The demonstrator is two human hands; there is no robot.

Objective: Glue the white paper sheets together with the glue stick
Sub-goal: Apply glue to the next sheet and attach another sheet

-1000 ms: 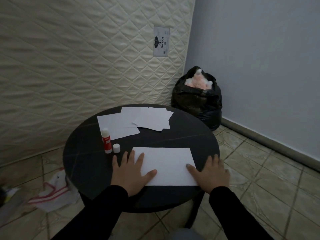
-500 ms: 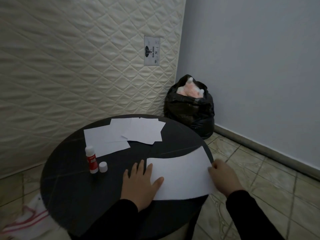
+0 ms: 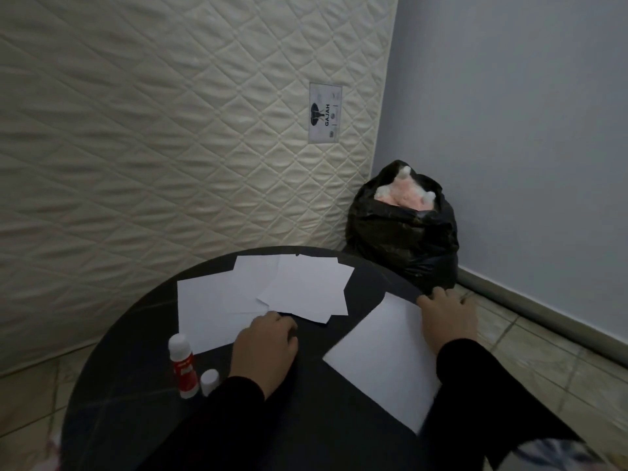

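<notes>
One sheet [image 3: 384,362] under right hand [image 3: 447,317] — long axis diagonal; glue stick [image 3: 183,367] upright.

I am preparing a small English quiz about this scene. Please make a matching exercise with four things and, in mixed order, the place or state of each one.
Things:
1. glue stick
2. small white cap
3. single white sheet
4. black bag

Places or states:
A. on the floor in the corner, behind the table
B. under the right hand, at the table's right edge
C. stands upright, uncapped
D. just right of the glue stick

Pairs: 1-C, 2-D, 3-B, 4-A
</notes>
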